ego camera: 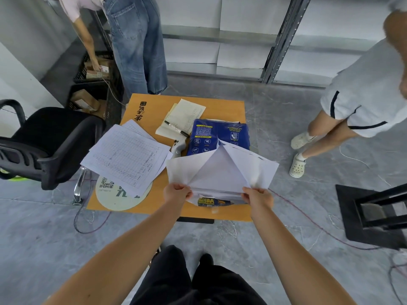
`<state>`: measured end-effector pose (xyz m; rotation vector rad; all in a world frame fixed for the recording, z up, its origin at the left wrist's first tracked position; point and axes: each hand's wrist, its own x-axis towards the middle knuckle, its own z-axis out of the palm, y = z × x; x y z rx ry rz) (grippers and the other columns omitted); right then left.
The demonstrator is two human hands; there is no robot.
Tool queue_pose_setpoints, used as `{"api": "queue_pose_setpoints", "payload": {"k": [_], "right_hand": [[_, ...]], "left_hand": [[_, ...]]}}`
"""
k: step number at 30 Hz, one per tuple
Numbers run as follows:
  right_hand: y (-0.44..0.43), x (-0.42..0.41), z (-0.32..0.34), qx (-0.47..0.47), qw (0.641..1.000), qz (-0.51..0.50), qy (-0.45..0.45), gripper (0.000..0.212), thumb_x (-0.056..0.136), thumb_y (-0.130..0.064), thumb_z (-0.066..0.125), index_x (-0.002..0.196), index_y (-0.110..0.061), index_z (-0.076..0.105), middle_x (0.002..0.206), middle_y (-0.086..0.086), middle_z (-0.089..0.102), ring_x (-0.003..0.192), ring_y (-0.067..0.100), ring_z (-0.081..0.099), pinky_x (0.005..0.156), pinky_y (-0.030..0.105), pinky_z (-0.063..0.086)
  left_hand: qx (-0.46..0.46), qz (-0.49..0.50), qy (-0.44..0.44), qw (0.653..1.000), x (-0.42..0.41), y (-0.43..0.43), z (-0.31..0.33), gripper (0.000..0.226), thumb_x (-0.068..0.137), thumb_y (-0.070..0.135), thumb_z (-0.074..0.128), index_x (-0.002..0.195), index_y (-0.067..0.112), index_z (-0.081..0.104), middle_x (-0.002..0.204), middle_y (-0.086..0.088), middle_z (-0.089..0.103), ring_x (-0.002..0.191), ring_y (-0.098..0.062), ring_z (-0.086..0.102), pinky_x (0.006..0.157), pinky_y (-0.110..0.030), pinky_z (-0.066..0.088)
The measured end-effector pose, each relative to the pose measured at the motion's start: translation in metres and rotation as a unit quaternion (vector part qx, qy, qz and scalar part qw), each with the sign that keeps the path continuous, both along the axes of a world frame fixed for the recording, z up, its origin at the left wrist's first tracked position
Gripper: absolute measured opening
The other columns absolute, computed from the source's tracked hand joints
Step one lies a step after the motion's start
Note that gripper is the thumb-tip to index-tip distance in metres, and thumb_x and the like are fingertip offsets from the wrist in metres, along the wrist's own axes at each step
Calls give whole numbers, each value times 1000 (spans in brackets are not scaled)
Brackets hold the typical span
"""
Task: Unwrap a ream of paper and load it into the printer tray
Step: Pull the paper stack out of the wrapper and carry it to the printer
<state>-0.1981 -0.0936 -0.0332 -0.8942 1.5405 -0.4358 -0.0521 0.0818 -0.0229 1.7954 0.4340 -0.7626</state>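
A ream of paper in a dark blue wrapper [207, 137] lies on the right half of a small orange table [152, 102]. The near end of the wrapper is unfolded into white flaps [222, 170] that stand up over the ream. My left hand [177, 192] pinches the left near edge of the flaps. My right hand [257, 198] pinches the right near edge. A strip of blue and yellow wrapper [209, 201] shows below the flaps, between my hands. No printer tray is in sight.
Gridded forms [126, 157] overlap a round card [114, 197] on the table's left. A notepad with a black marker [176, 128] and a white tape gun [178, 147] lie behind. A black office chair [50, 142] stands left, two people stand behind, cables cross the floor.
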Motion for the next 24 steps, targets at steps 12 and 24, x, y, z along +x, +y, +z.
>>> {"api": "queue_pose_setpoints", "payload": {"k": [12,24], "right_hand": [[-6,-49,7,144,974,127,-120,29,77,14,67,106,9,64,103,20,69,89,28,67,56,22,59],[10,-6,4,-41,962,239,124,25,93,-24,50,105,-3,58,76,6,49,69,23,50,68,34,43]], "left_hand": [[103,-131,-42,985,-9,3,10,25,96,31,51,101,8,60,100,-10,64,94,-30,65,85,-40,58],[36,-197,-23,979,-6,25,2,22,90,25,67,103,6,66,96,-6,66,84,-23,63,77,-30,57]]}}
